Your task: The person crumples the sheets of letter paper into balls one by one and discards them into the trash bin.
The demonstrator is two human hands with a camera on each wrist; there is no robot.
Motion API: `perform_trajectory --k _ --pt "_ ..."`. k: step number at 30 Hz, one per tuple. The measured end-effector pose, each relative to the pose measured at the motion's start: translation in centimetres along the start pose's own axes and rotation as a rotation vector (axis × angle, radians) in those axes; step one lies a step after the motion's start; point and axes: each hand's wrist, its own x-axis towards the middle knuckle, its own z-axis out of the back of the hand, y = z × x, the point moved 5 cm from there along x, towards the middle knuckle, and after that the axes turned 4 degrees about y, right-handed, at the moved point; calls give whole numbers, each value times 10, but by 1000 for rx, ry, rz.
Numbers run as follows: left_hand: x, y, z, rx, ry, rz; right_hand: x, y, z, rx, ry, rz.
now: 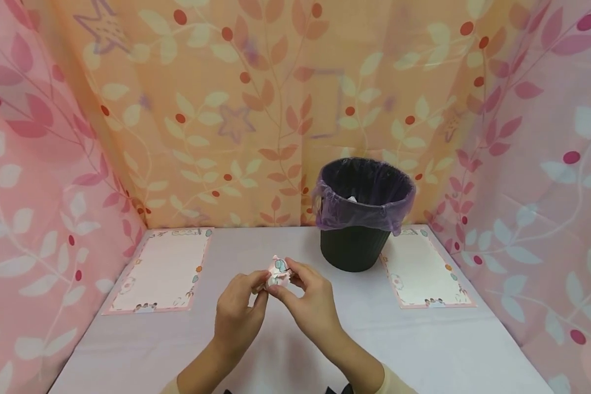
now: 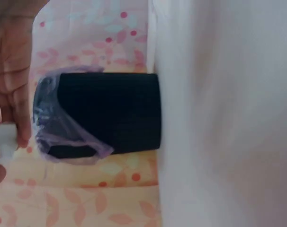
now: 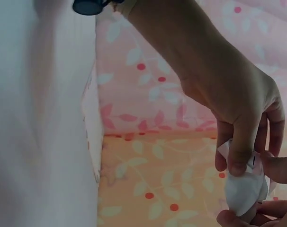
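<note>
Between both hands, above the middle of the table, is a small crumpled piece of patterned paper, white and pink with a bluish-green print. My left hand pinches its left side with thumb and fingers. On the other side, my right hand grips it with the thumb in front and the fingers curled behind. In the right wrist view the paper shows a white, folded face, and fingers of both hands are on it. Only a pale bit of paper shows at the edge of the left wrist view.
A dark bin lined with a purple bag stands behind and right of the hands; something white shows inside. Flat decorated sheets lie at left and right, the right one partly behind the bin. Patterned cloth walls surround the table.
</note>
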Motion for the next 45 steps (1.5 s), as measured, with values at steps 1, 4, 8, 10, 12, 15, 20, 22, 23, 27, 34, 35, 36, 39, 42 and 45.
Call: perform_trajectory --k 1,4,8,10,12,15,20,22,23,27,34,35,36,39,42,45 --pt "-1 0 0 -3 -15 7 1 0 0 12 3 5" --pt "-4 2 -3 -68 -34 73 6 -3 2 67 34 -1" --pt "-6 14 -10 -369 82 276 14 -11 10 166 82 -33" --pt "-6 21 -12 -551 173 379 18 -14 17 214 106 -37" --pt "-5 26 -11 -682 257 433 22 -14 23 255 140 -36" --pt "-1 31 -8 -745 353 436 24 -12 28 296 218 -18" --pt "4 31 -7 -676 422 330 25 -9 27 348 325 64" --pt "6 29 -7 -584 409 254 25 -9 25 383 348 87" --pt "6 28 -7 -531 399 220 24 -9 24 400 356 93" --pt "4 20 -8 -353 338 94 21 -13 21 432 348 81" --pt "5 5 -7 -232 240 -44 17 -15 16 473 312 78" --pt "6 4 -7 -222 226 -56 16 -15 16 481 311 80" --pt "6 3 -6 -216 211 -66 16 -15 15 485 309 83" --pt "7 1 -4 -212 171 -79 17 -13 14 451 304 106" --pt "8 1 -4 -222 143 -77 17 -8 18 277 299 166" --pt "8 2 -3 -234 130 -69 16 1 21 52 296 252"
